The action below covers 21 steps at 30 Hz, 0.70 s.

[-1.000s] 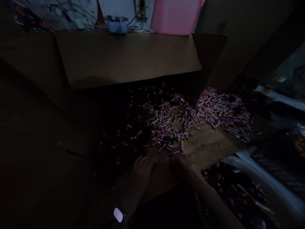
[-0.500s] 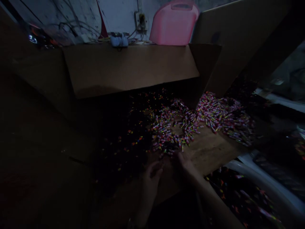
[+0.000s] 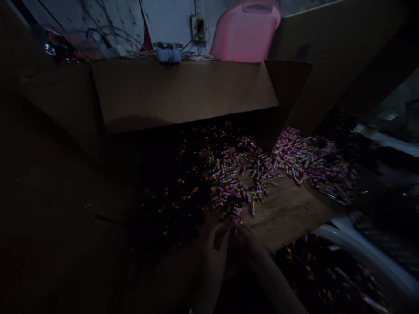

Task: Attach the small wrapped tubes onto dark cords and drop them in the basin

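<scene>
Many small pink-and-white tube-like pieces (image 3: 229, 172) with coloured ends lie heaped on a wooden board (image 3: 288, 205). At the near edge of the heap, my left hand (image 3: 218, 240) has thumb and fingers curled together, its fingertips close to those of my right hand (image 3: 245, 242). My right hand is closed too, with its fingers bent toward the left one. A small shiny bit shows between the fingertips, too dark and small to name. Darker pieces with orange and yellow spots (image 3: 183, 197) spread left of the heap.
An open cardboard box (image 3: 190, 93) stands behind the heap, its flap hanging forward. Behind it are a pink plastic container (image 3: 247, 35) and a wall socket (image 3: 199, 28). At the lower right, a pale-rimmed tub (image 3: 369, 257) holds more coloured pieces.
My right hand has moved back from the heap toward my left hand, and their fingertips have come together. The left hand has shifted slightly right. The camera view has shifted a little.
</scene>
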Tool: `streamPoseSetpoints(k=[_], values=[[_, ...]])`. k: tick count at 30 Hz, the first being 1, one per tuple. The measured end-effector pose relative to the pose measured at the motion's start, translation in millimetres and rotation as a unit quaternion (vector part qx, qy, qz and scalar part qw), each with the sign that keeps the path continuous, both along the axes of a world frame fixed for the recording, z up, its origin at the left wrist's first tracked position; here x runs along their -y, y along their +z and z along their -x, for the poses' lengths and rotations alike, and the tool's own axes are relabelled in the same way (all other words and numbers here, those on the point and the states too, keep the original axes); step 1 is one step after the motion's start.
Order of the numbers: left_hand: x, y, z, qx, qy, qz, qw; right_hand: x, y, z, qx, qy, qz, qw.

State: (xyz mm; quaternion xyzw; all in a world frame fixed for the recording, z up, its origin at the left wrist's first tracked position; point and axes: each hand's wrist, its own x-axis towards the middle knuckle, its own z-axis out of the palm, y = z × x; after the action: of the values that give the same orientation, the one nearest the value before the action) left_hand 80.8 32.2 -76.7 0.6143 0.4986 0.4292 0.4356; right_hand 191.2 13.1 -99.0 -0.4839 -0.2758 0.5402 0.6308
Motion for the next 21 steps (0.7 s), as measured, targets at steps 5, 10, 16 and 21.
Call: streamPoseSetpoints(k=[5, 10, 16, 21], values=[[-17.2, 15.2, 36.2, -0.231, -0.012, -0.165, 0.959, -11.2, 6.3, -3.2, -0.194, 0.01, 0.086, 0.977], [-41.9, 25.8, 80.2, -0.332, 0.029, -0.33, 0.883, -22.9, 6.3, -20.4, 0.03, 0.01, 0.041, 0.999], [-62.6, 14.8, 56.9, -0.394, -0.063, -0.404, 0.823, -36.5, 6.7, -27.4, 0.621, 0.091, -0.005, 0.778], [-84.4, 6.0, 17.8, -0.48, -0.098, -0.347, 0.8, -35.5, 5.7, -23.8, 0.744, 0.12, -0.042, 0.655]])
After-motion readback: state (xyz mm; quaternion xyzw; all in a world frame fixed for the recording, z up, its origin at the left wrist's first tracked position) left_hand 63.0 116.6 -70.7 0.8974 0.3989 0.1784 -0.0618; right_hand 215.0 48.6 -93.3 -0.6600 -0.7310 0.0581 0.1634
